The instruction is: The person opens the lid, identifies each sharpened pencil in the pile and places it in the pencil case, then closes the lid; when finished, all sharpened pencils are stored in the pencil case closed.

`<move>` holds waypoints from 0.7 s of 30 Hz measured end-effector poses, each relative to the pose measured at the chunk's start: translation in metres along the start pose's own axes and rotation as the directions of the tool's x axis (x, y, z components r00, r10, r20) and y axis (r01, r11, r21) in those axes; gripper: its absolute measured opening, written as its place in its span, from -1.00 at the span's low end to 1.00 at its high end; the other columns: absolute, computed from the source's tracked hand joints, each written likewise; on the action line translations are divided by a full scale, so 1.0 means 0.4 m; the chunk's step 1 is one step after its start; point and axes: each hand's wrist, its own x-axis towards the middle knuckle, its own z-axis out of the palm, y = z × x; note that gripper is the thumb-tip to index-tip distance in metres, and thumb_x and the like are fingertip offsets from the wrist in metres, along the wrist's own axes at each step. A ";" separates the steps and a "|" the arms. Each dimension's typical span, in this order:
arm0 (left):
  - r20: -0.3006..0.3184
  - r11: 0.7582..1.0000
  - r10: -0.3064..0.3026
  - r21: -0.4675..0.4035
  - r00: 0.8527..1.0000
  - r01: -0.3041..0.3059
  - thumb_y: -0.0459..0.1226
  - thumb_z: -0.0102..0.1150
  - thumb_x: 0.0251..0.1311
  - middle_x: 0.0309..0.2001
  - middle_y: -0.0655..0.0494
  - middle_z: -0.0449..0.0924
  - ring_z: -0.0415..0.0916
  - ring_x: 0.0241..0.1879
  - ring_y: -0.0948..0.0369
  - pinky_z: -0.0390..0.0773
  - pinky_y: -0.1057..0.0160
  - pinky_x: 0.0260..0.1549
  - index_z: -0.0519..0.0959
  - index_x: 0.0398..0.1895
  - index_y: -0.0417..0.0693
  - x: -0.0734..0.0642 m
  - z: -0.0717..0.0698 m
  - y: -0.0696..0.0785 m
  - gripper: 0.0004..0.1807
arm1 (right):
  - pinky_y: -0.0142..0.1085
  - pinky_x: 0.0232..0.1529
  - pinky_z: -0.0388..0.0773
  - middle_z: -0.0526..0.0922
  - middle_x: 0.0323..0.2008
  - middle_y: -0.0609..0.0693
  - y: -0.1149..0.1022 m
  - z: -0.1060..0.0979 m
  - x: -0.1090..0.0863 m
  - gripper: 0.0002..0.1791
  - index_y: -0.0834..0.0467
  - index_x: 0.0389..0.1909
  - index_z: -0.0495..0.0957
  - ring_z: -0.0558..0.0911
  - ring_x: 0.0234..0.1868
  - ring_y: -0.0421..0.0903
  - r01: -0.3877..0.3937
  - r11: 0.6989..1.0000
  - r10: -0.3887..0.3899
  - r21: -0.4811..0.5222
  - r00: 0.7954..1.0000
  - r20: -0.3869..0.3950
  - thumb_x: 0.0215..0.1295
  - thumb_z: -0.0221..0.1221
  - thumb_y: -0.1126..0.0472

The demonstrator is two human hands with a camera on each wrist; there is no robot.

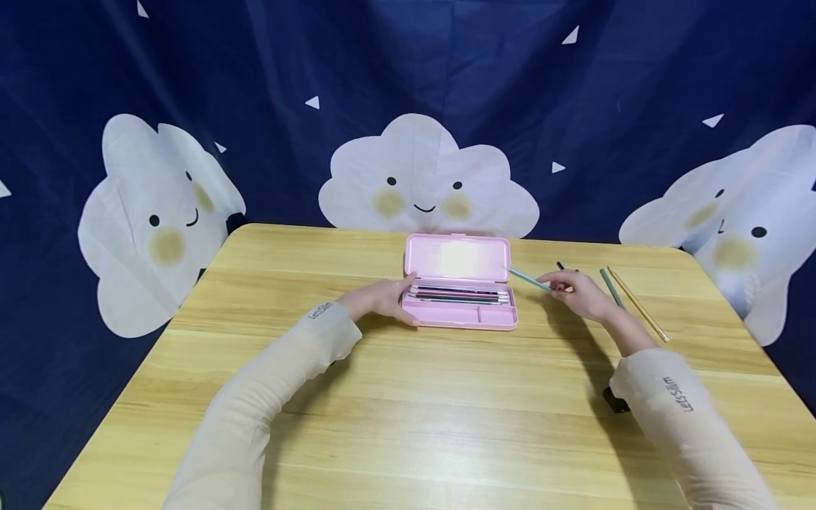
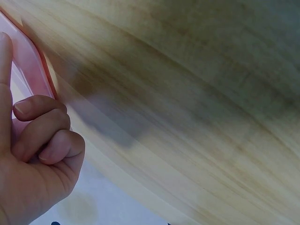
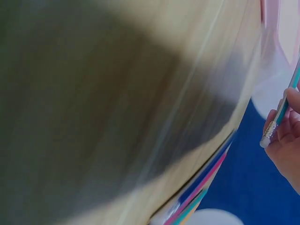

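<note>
A pink pencil case (image 1: 457,316) lies with its lid (image 1: 423,256) raised at the back. Several pencils (image 1: 459,295) rest side by side in its long upper compartment. My left hand (image 1: 382,297) grips the case's left end, thumb at the front corner and index finger by the hinge. In the left wrist view the other fingers (image 2: 44,126) are curled beside the case wall. Between thumb and fingertips, my right hand (image 1: 581,294) pinches a light blue pencil (image 1: 528,279) to the right of the case. Its tip points left toward the lid; its eraser end (image 3: 268,136) shows in the right wrist view.
On the wooden table (image 1: 433,425), right of the right hand, lie a green pencil (image 1: 612,287) and a yellow pencil (image 1: 639,305). A dark pencil (image 1: 560,265) is partly hidden behind that hand. A dark blue curtain (image 1: 395,64) with clouds hangs behind the table.
</note>
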 end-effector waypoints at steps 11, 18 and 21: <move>-0.001 1.000 0.007 -0.030 1.000 -0.007 0.13 0.31 -0.12 0.37 -0.25 -0.02 0.05 0.33 0.01 0.07 0.13 0.29 -0.30 0.44 0.01 -0.006 -0.008 0.001 0.22 | -0.19 -0.30 0.42 0.52 -0.39 0.15 -0.104 0.078 0.090 -0.69 0.36 -0.16 0.56 0.43 -0.36 -0.01 0.142 0.990 -0.140 -0.020 0.986 0.093 0.10 0.01 0.61; 0.000 1.000 0.011 -0.023 1.000 -0.011 0.13 0.31 -0.11 0.36 -0.26 -0.01 0.05 0.33 -0.01 0.07 0.13 0.29 -0.30 0.44 0.00 -0.002 -0.006 -0.003 0.22 | -0.21 -0.32 0.39 0.47 -0.45 0.09 -0.145 0.121 0.138 -0.66 0.34 -0.19 0.58 0.40 -0.40 -0.04 0.214 0.974 -0.205 -0.080 0.972 0.113 0.04 -0.01 0.63; 0.004 1.000 0.005 -0.014 1.000 -0.005 0.15 0.30 -0.12 0.37 -0.24 -0.01 0.06 0.32 0.01 0.08 0.13 0.29 -0.30 0.44 0.01 0.001 -0.003 -0.003 0.22 | -0.22 -0.32 0.41 0.48 -0.46 0.09 -0.154 0.143 0.153 -0.64 0.35 -0.20 0.59 0.40 -0.41 -0.06 0.231 0.969 -0.219 -0.089 0.968 0.126 0.02 -0.02 0.64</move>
